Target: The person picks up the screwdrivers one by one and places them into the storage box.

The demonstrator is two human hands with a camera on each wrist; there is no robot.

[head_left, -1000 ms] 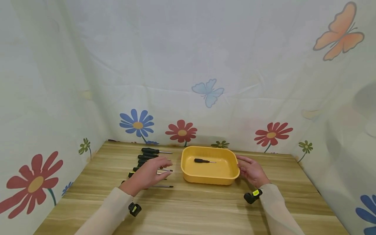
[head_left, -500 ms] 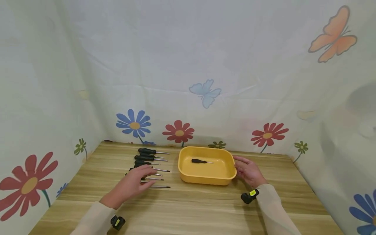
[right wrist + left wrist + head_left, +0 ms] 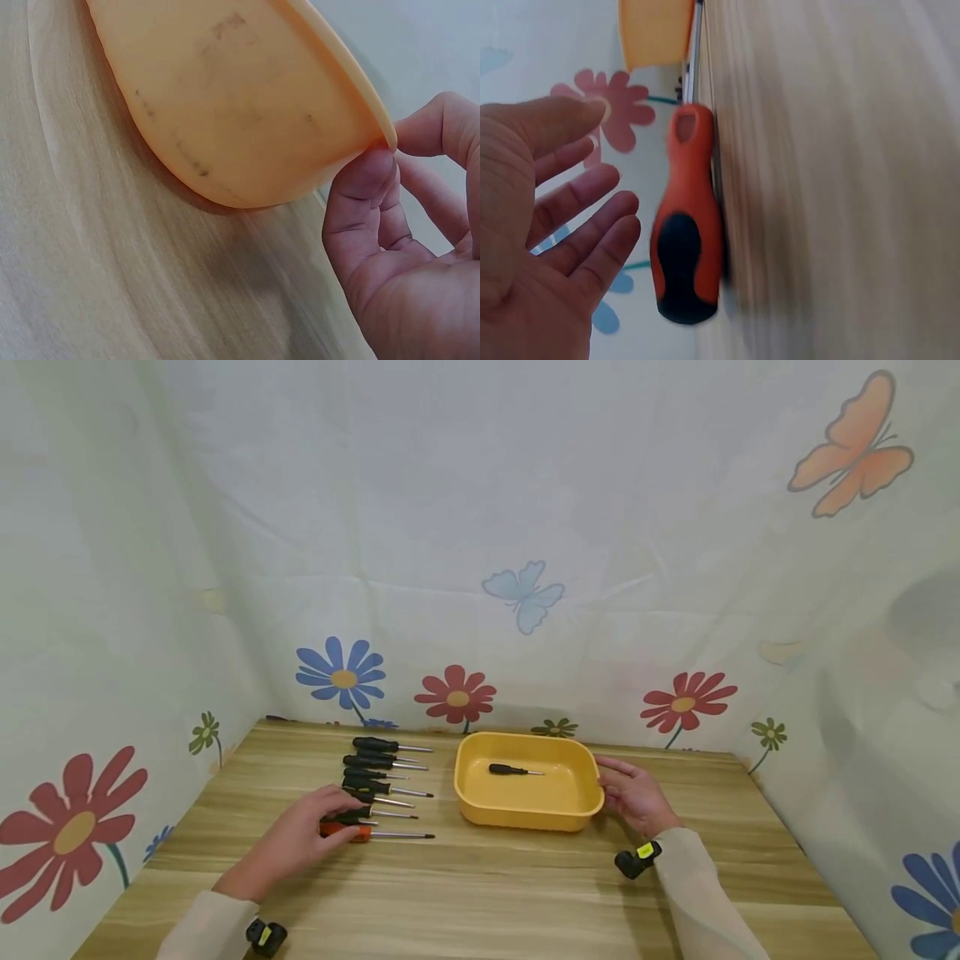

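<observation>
My left hand hovers over the handle end of an orange-and-black screwdriver, the nearest in a row of screwdrivers. In the left wrist view its fingers are loosely bent, and a gap separates them from the orange handle. My right hand pinches the right end of a yellow plastic tray; the right wrist view has thumb and finger meeting at the rim. Inside the tray lies one small black-handled screwdriver.
Several black-handled screwdrivers lie roughly parallel left of the tray, shafts pointing right. All of this is on a wood-grain table. A white curtain printed with flowers and butterflies encloses the back and sides.
My left hand has moved left and toward me, from over the shafts to the orange handle, uncovering more screwdrivers. My right hand keeps its hold on the tray.
</observation>
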